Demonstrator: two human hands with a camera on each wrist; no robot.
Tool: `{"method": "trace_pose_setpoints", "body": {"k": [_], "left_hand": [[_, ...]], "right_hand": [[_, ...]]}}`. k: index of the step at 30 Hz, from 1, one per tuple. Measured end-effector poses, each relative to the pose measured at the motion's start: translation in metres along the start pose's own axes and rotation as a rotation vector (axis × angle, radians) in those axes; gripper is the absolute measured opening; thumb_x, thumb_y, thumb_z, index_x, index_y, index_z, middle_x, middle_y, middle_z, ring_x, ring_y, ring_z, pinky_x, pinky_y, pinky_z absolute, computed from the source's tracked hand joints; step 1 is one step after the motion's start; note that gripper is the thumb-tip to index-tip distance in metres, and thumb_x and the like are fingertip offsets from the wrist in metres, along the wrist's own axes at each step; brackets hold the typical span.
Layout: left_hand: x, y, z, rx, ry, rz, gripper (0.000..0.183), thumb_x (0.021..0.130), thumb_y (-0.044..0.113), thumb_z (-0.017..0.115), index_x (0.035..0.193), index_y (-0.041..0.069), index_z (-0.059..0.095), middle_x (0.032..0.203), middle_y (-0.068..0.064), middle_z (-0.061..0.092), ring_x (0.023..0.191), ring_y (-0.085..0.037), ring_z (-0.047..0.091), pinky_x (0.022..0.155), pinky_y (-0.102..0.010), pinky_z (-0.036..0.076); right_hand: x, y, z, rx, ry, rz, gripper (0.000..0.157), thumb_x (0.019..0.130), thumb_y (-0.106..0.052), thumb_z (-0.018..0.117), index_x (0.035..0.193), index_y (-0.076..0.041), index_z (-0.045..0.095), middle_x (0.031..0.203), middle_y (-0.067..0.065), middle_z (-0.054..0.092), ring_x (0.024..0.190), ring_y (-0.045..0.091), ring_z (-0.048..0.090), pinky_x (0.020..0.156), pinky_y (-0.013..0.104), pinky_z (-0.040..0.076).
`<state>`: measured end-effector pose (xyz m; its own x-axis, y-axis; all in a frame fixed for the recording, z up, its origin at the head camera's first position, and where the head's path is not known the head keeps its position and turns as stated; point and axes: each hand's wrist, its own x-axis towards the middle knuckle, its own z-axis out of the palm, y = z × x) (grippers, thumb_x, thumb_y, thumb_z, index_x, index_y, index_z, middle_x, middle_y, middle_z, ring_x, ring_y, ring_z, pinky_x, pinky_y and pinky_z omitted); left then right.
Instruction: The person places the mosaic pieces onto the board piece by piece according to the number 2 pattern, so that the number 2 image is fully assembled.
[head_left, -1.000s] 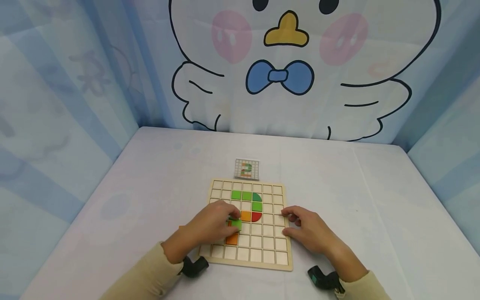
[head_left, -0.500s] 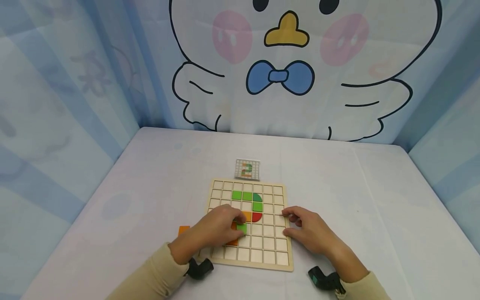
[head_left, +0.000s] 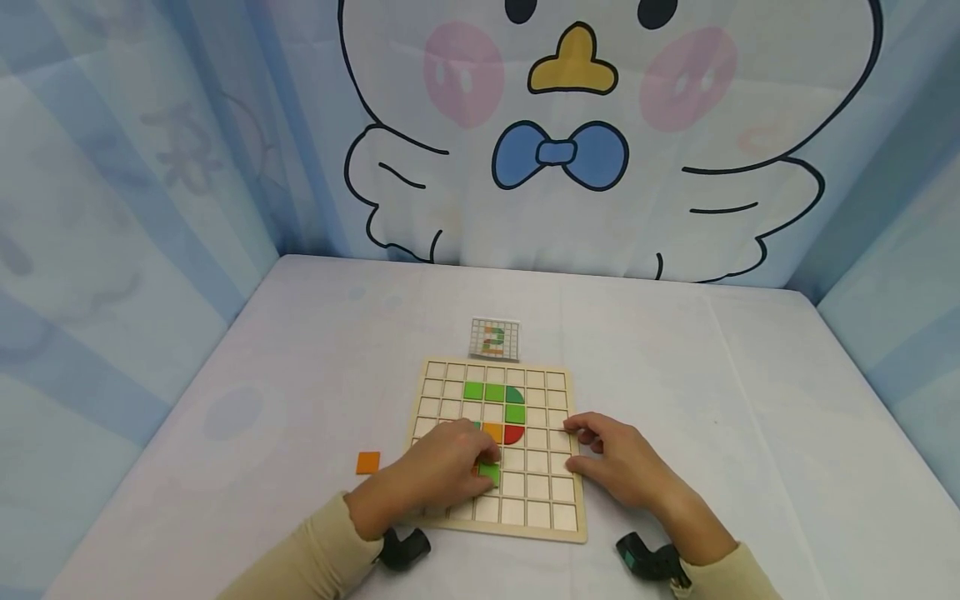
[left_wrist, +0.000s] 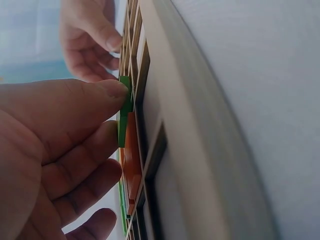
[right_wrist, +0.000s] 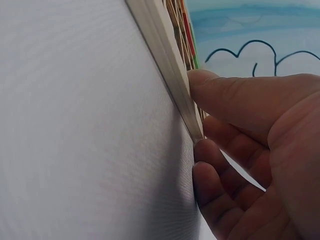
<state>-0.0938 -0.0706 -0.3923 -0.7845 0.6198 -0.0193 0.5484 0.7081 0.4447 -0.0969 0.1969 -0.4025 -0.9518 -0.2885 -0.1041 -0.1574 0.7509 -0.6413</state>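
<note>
My left hand (head_left: 442, 462) pinches a green square tile (head_left: 490, 475) between thumb and fingertips, over the lower middle of a wooden grid board (head_left: 540, 531). In the left wrist view the green tile (left_wrist: 124, 105) stands slightly tilted at the grid, beside an orange tile (left_wrist: 131, 160) in the board. My right hand (head_left: 615, 458) holds the board's right edge; in the right wrist view the thumb (right_wrist: 215, 92) lies on the rim and the fingers curl at its side. Green tiles (head_left: 494, 392), a red rounded tile (head_left: 513, 434) and a yellow-orange tile (head_left: 492, 432) sit in cells. My left hand hides some cells.
A small pattern card (head_left: 495, 339) lies just behind the board. One loose orange square tile (head_left: 368, 462) rests on the white tabletop (head_left: 712, 400) left of the board. A printed curtain (head_left: 555, 217) hangs behind the table.
My left hand has moved right and toward the front with the green tile, uncovering the loose orange tile on the table. My right hand stays at the board's edge.
</note>
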Motion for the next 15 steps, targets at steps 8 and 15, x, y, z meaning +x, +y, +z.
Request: {"method": "trace_pose_setpoints", "body": {"k": [8, 15], "left_hand": [[-0.0029, 0.0018, 0.0011, -0.004, -0.011, -0.005, 0.018, 0.084, 0.021, 0.081, 0.101, 0.015, 0.077, 0.087, 0.013, 0.064, 0.079, -0.005, 0.051, 0.074, -0.022, 0.049], [-0.0049, 0.003, 0.0003, 0.011, -0.005, 0.001, 0.018, 0.084, 0.021, 0.081, 0.1, 0.015, 0.078, 0.085, 0.013, 0.064, 0.078, -0.005, 0.05, 0.073, -0.022, 0.048]], "right_hand": [[-0.0008, 0.0002, -0.0001, 0.001, -0.003, 0.007, 0.042, 0.086, -0.018, 0.078, 0.125, -0.01, 0.064, 0.109, 0.0, 0.064, 0.096, 0.018, 0.059, 0.088, 0.043, 0.049], [-0.0001, 0.0008, 0.0002, -0.001, 0.0, -0.007, 0.042, 0.086, -0.018, 0.078, 0.125, -0.01, 0.064, 0.109, 0.001, 0.064, 0.095, 0.018, 0.059, 0.088, 0.043, 0.049]]}}
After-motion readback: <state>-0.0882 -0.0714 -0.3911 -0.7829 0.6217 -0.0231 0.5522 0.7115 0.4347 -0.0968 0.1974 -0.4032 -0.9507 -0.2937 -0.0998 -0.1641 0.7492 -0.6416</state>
